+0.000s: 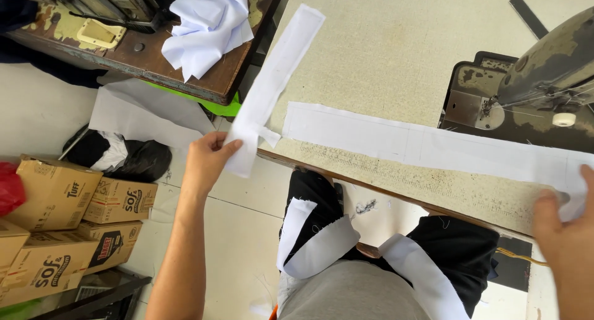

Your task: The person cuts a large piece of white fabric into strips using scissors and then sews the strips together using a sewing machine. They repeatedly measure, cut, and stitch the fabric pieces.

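My left hand (207,160) pinches the near end of a long narrow white fabric strip (272,78), which slants up and away over the left edge of the sewing table (383,41). A second, longer white fabric strip (427,143) lies flat across the table from the middle to the right. My right hand (566,239) presses down on its right end near the table's front edge. More white fabric pieces (322,246) rest on my lap below the table.
A grey sewing machine (544,66) stands at the table's right. A worn wooden bench (154,54) with crumpled white cloth (207,26) sits at upper left. Several cardboard boxes (62,215) and a black bag (133,159) lie on the tiled floor at left.
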